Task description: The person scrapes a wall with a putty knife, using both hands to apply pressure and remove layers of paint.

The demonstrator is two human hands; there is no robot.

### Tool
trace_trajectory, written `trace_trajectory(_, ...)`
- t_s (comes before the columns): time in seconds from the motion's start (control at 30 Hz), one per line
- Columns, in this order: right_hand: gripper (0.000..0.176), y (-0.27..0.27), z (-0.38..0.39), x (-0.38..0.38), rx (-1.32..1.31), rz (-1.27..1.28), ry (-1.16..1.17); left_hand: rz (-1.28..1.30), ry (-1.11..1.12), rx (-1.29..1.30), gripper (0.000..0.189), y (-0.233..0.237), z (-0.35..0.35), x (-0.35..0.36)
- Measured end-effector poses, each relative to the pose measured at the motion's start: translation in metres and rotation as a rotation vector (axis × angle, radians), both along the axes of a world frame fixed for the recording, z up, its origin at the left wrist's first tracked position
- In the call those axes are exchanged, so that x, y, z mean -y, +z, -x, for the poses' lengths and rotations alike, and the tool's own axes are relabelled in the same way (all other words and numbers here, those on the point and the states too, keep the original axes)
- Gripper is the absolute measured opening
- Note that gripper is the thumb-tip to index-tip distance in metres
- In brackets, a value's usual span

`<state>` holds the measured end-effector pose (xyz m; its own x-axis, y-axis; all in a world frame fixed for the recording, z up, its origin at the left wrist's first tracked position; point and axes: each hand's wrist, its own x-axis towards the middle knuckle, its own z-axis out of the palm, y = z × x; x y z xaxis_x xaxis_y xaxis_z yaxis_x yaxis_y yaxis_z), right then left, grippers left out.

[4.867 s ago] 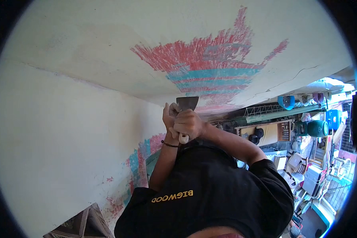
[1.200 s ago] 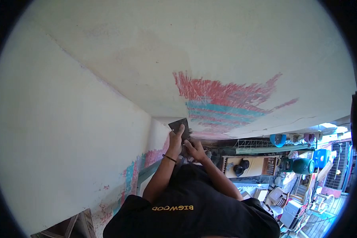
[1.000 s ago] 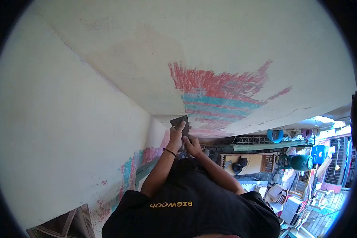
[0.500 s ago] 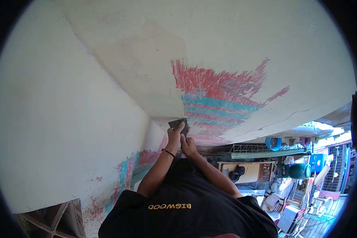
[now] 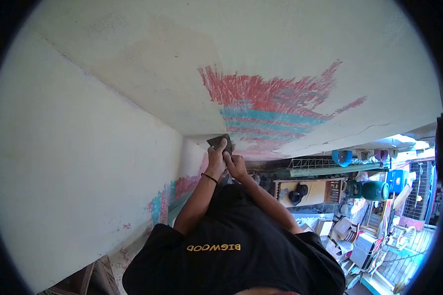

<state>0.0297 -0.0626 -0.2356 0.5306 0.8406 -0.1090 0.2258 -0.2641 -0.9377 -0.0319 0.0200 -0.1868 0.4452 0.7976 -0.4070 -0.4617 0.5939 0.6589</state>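
Both of my hands are closed round a dark, flat-bladed scraper (image 5: 224, 139), its wide end up against the wall near the corner. My left hand (image 5: 215, 160), with a dark band at the wrist, has its thumb laid along the flat face. Close beside it on the right, my right hand (image 5: 237, 166) grips lower down. Much of the handle is hidden by the fingers. Just right of the blade, the pale wall (image 5: 290, 44) has a patch of exposed red and blue paint (image 5: 266, 115) with ragged edges.
A second pale wall (image 5: 93, 162) meets the first at a corner on the left, with red and blue paint low down. A crack runs through the right wall. Below right are a wooden-framed table (image 5: 310, 192), a green drum (image 5: 375, 191), a blue container (image 5: 397, 181) and piled household items.
The view has tilted, so the wall, paint patch and hands sit slightly higher in it. Both hands keep their hold on the scraper near the corner.
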Motion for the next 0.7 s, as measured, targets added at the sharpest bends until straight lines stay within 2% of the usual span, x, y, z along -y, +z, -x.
trace_trajectory(0.1,0.063,-0.001,0.002,-0.008,-0.117,0.041,0.003,-0.089,-0.041,-0.121,0.025,-0.007,0.005,-0.009)
trace_trajectory(0.17,0.066,-0.011,0.001,-0.003,-0.068,0.022,0.003,0.000,-0.036,-0.042,0.021,-0.009,0.001,-0.004)
trace_trajectory(0.27,0.068,-0.012,0.000,-0.005,-0.069,-0.008,0.025,0.006,-0.019,-0.032,0.019,-0.002,-0.001,-0.005)
trace_trajectory(0.33,0.068,-0.001,0.002,-0.007,-0.110,-0.004,0.028,-0.039,-0.022,-0.091,0.019,0.020,0.000,-0.004)
trace_trajectory(0.4,0.068,0.010,0.003,-0.009,-0.151,0.017,0.012,-0.027,-0.066,-0.095,0.019,-0.002,0.008,-0.007)
trace_trajectory(0.47,0.069,-0.012,0.000,-0.007,-0.139,0.016,0.041,-0.034,-0.031,-0.054,0.021,-0.024,0.003,-0.009)
trace_trajectory(0.57,0.069,-0.010,-0.007,-0.014,-0.116,0.021,0.053,-0.037,-0.037,-0.018,0.022,0.009,-0.002,-0.006)
trace_trajectory(0.6,0.070,-0.005,-0.004,-0.012,-0.119,0.035,0.052,-0.080,-0.048,-0.039,0.022,0.004,-0.001,-0.009)
trace_trajectory(0.7,0.072,0.006,-0.002,-0.007,-0.188,0.136,0.058,0.004,-0.096,-0.033,0.022,-0.009,0.007,-0.011)
